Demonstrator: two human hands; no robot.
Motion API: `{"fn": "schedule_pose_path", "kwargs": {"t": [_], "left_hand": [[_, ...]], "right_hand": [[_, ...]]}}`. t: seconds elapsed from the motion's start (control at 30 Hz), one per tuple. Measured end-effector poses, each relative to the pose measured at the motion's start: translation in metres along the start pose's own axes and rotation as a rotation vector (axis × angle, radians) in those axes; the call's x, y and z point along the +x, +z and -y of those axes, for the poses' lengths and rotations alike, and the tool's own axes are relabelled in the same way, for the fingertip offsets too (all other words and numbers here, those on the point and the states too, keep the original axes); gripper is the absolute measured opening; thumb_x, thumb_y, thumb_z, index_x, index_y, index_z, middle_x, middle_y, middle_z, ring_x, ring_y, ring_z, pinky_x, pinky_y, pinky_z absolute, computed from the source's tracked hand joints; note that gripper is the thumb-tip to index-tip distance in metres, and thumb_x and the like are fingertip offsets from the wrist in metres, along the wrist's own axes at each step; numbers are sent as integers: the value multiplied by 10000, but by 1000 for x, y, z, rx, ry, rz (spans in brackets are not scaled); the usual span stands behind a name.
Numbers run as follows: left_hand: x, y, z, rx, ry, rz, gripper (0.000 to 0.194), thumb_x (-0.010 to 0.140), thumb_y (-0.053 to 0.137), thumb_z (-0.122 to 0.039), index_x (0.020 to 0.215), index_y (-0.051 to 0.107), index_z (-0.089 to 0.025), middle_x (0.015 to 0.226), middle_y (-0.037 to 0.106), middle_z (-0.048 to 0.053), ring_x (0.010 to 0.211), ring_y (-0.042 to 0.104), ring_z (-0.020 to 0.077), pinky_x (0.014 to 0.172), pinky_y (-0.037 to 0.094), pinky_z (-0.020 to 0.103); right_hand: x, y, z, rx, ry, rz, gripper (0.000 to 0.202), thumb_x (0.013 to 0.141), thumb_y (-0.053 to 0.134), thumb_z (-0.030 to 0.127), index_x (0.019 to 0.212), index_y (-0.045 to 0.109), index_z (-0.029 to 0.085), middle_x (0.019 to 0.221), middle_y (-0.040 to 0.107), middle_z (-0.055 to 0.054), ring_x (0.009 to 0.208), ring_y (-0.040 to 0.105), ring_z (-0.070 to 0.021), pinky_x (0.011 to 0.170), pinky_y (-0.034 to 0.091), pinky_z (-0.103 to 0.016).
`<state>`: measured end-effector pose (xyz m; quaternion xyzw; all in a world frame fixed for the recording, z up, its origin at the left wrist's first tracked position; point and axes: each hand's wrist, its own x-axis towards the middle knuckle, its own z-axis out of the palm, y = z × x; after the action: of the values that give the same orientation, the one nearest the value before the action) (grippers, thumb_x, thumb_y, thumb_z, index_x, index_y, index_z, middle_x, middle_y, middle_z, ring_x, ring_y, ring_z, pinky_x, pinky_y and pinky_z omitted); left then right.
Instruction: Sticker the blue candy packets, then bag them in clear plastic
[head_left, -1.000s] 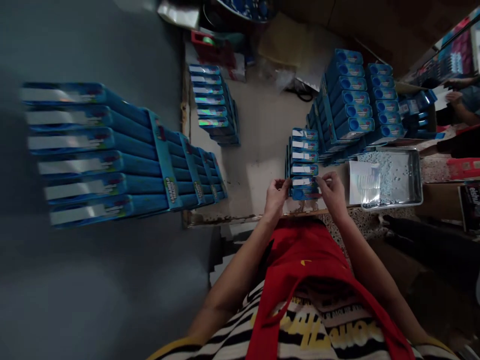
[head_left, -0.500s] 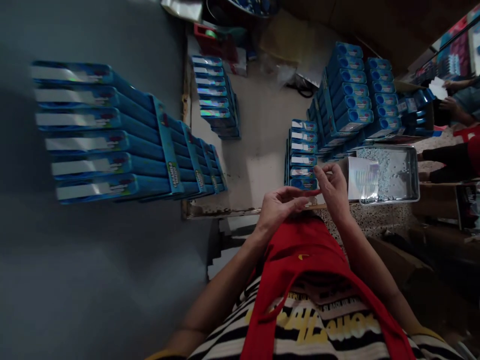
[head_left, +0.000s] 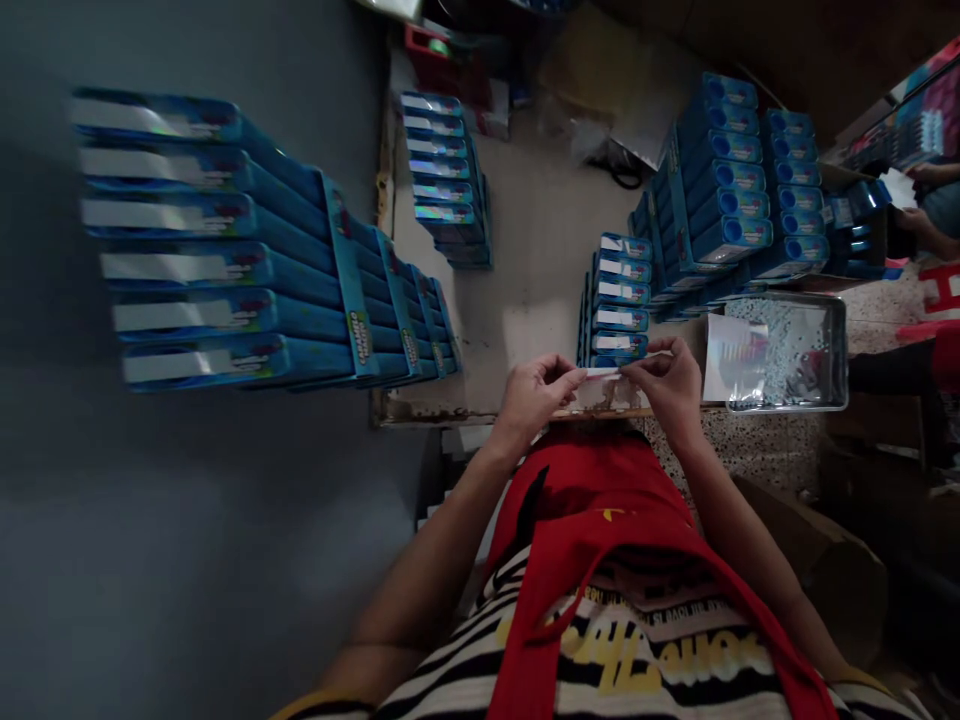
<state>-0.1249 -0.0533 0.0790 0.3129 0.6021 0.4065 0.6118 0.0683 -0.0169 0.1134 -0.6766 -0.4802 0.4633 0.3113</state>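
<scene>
My left hand (head_left: 534, 398) pinches one end of a narrow white label strip (head_left: 602, 372) between thumb and fingertips. The other end is pinched by my right hand (head_left: 669, 388), so the strip lies stretched level between both hands. Just beyond it stands a short row of blue boxes (head_left: 621, 293), several with a white strip along their ends. The nearest box of the row is partly hidden by the strip and my right fingers. Whether the strip touches that box I cannot tell.
Banded blue boxes (head_left: 225, 240) stand in a large stack at left, with a smaller stack (head_left: 442, 165) behind. More stacked boxes (head_left: 731, 175) rise at right. Beside my right hand are a printed sheet (head_left: 726, 358) and a metal tray (head_left: 841, 350) of small pieces. A co-worker's hand (head_left: 924, 225) shows far right.
My right hand has come down a little from the row of boxes. The strip now shows stretched between both hands, where before it was hard to see. The whole view has shifted slightly.
</scene>
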Motion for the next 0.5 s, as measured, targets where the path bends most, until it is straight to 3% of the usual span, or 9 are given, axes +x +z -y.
{"fn": "schedule_pose_path", "kwargs": {"t": [0.23, 0.5], "left_hand": [[18, 2, 1, 57, -7, -7, 345, 686, 765, -503, 699, 656, -177, 591, 617, 0, 517, 570, 132, 518, 459, 249], [23, 2, 10, 51, -1, -11, 334, 693, 769, -493, 682, 652, -181, 558, 593, -3, 513, 558, 135, 522, 444, 251]], "right_hand": [[9, 11, -6, -239, -116, -67, 355, 753, 773, 274, 998, 516, 263, 744, 728, 64, 690, 727, -177, 682, 515, -314], [6, 12, -9, -266, -113, -37, 327, 790, 730, 284, 1020, 497, 267, 775, 721, 53, 712, 726, -187, 704, 508, -326]]}}
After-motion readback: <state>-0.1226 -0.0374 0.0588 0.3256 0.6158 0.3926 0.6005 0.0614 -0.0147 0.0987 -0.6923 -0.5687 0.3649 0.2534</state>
